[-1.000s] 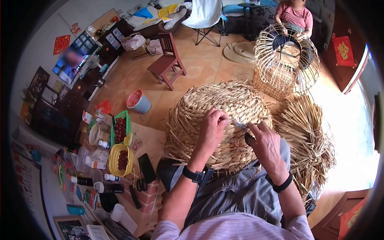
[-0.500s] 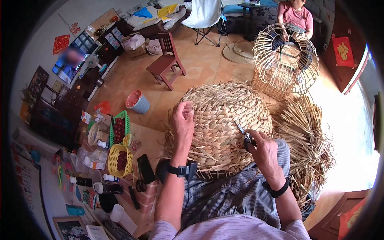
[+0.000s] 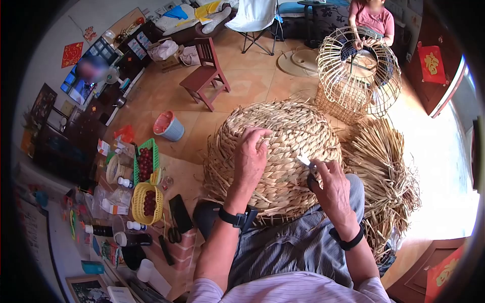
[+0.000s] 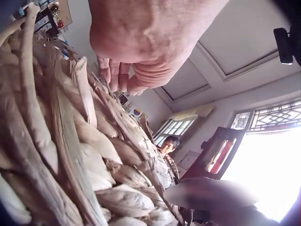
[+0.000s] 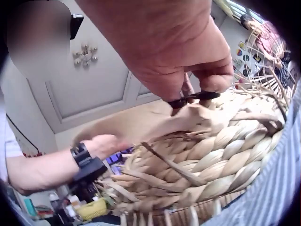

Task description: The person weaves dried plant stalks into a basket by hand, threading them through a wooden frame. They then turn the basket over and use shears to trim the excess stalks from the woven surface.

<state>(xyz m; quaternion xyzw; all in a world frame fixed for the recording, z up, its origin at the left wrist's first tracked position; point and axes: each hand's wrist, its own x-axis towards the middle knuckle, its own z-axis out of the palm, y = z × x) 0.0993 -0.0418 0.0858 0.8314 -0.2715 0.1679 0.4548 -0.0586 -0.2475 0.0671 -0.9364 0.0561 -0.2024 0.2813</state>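
A large woven straw basket (image 3: 288, 187), its rounded side up, rests against the person's lap. The left hand (image 3: 249, 164) hovers over or touches its upper left part, fingers loosely bent, nothing plainly held. In the left wrist view the left hand's (image 4: 141, 42) fingertips hang close to the braided strands (image 4: 124, 200). Over the basket's right side, the right hand (image 3: 333, 187) grips dark-handled scissors (image 3: 305, 160), blades pointing up and left. The right wrist view has the right hand (image 5: 174, 52) around the black handles (image 5: 207, 95), with pale straw beneath; the blades are hard to make out.
Dry straw (image 3: 386, 171) is piled to the right. Yellow (image 3: 147, 203) and green (image 3: 145, 161) baskets of round fruit, bottles and another pair of scissors (image 3: 175, 235) lie left. Beyond are a bin (image 3: 173, 129), a chair (image 3: 202, 78) and a seated person with an open-ribbed frame (image 3: 323, 76).
The left hand moved left, away from the scissors, then partway back right over the basket. The right hand keeps its grip on the scissors, whose blades have turned slightly. The view has shifted a little.
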